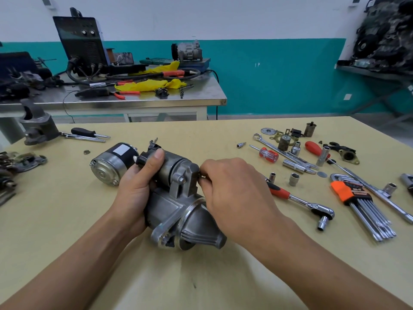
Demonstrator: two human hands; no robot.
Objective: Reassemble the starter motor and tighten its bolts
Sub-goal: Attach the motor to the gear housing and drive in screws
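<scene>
The starter motor (169, 204) lay on the table (201, 135), long axis far-left to near-right; my left hand (138, 186) curled round its upper barrel, my right hand (234, 193) nearer the housing's right face, fingertips (207, 169) pinching what I took for a bolt (200, 175) there.

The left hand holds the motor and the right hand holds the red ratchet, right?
No. The left hand holds the motor, but the right hand pinches a small part on it; the head view shows the red ratchet lying on the table.
</scene>
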